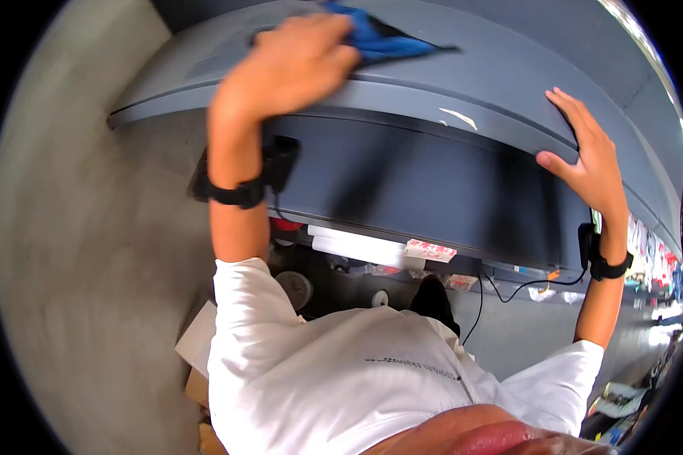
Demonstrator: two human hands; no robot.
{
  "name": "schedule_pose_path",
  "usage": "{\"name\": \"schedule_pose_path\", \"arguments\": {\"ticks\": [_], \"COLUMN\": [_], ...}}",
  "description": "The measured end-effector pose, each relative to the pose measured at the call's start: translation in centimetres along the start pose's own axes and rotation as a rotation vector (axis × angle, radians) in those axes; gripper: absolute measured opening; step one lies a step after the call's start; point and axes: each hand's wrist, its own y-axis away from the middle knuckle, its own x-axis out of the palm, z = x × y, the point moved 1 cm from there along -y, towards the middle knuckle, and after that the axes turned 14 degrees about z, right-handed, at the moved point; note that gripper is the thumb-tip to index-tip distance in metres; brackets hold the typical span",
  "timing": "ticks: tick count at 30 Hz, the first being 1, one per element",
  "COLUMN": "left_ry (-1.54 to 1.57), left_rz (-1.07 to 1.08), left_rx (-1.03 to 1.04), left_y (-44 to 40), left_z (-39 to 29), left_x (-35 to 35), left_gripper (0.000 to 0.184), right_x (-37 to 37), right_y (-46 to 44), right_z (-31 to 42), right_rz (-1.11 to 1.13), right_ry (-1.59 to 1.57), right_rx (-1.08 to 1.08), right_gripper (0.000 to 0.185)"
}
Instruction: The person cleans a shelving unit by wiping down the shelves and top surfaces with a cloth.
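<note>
My left hand (300, 64), a little blurred, presses a blue cloth (387, 42) with dark edges against the grey metal shelf (501, 83). Its fingers are bent over the cloth, and the fingertips are partly hidden. One corner of the cloth trails out to the right along the surface. Toward the right end of the same shelf, my right hand (584, 155) rests on the front edge, fingers stretched and thumb apart, with nothing in it. Each wrist carries a black strap with a small dark device.
Below the top shelf lies a lower dark shelf (425, 182). White rolls (357, 246) and a red-printed paper label (430, 250) sit under it. A black cable (524, 284) hangs near my right wrist. Cardboard boxes (197, 341) stand on the floor at left; packed goods line the right.
</note>
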Motion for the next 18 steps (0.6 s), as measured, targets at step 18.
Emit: {"name": "schedule_pose_path", "arguments": {"ticks": [18], "left_ry": [-0.127], "left_rz": [-0.092], "left_rx": [-0.902], "left_y": [13.9], "left_z": [36.6], "left_x": [-0.3], "left_gripper": [0.054], "right_x": [0.8], "right_y": [0.4], "right_z": [0.2], "right_rz": [-0.084], "right_ry": [0.083], "right_rx": [0.072], "right_gripper": [0.080]}}
